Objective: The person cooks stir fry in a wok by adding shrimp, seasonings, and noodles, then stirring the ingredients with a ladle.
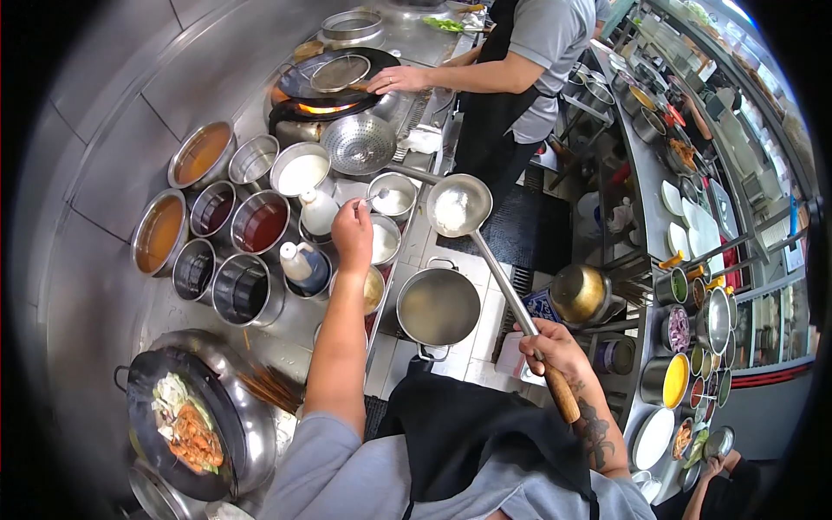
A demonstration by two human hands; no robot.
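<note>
My right hand is closed around the wooden handle of a long ladle. The ladle's bowl is raised in front of me and has something white in it. Pinched in my left hand is a small metal spoon, its tip over a steel bowl of white powder. Below that hand is another container with white contents. Close to my left wrist stand a white-capped squeeze bottle of dark liquid and a pale squeeze bottle.
Several steel pots of sauces crowd the counter on the left. A wok with cabbage and shrimp-like pieces sits at the lower left. A pot of cloudy liquid stands low ahead. Beyond, a co-worker's hand is at a wok over flame.
</note>
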